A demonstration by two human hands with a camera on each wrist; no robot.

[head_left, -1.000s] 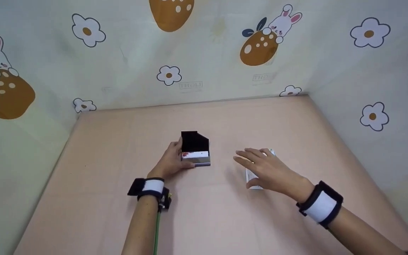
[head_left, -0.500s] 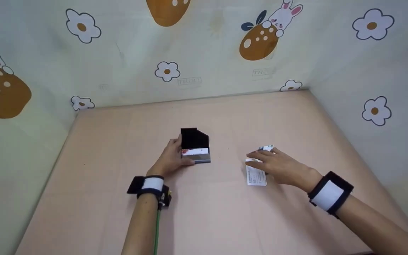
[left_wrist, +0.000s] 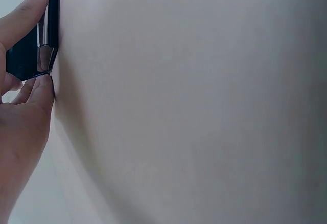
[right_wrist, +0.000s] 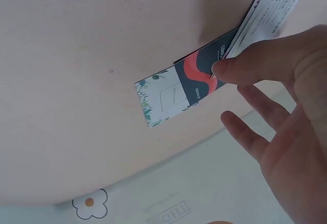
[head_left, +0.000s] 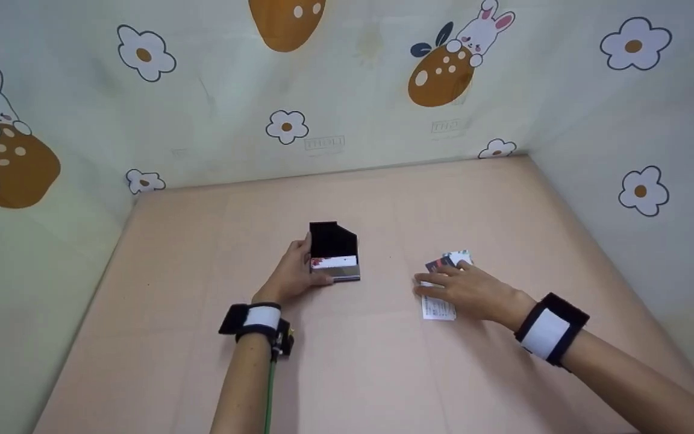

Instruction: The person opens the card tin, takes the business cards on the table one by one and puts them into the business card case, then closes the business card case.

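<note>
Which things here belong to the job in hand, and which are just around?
Part of the job:
open card case, gripped by left hand
white card inside
printed cards at right hand

Just around:
pink tabletop
flower-and-rabbit wall covering
wrist straps
green cable

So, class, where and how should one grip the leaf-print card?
Probably pinch the leaf-print card by its side edges at the far end, coming from the far side: that end juts out flat, while the dark red-waved card overlaps the rest.
</note>
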